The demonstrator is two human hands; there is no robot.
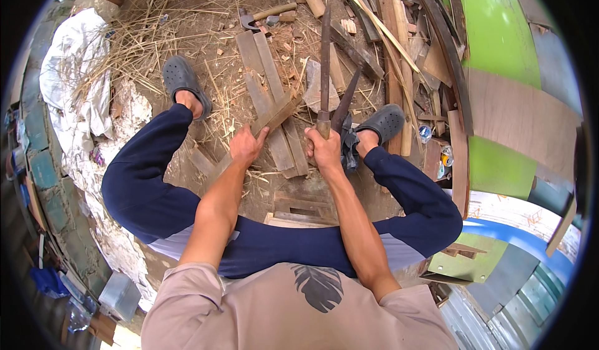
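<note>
My left hand (246, 145) is closed on a narrow piece of wood (279, 112), which slants up to the right above two flat boards (274, 88) on the ground. In my right hand (324, 150) is the wooden handle of a long, narrow dark file (325, 63), its tip pointing away from me. Just right of the file, a dark pointed blade (347, 100) leans the same way, next to dark crumpled cloth (350, 144). Its lower end is hidden behind my hand and the cloth.
An adze-like tool (268, 16) lies beyond the boards, near a short wooden cylinder (314, 3). A flat grey stone (314, 84) sits between my feet. Straw and chips cover the ground. Planks (393, 56) pile up at right, beside a green panel (496, 25). White cloth (78, 69) lies left.
</note>
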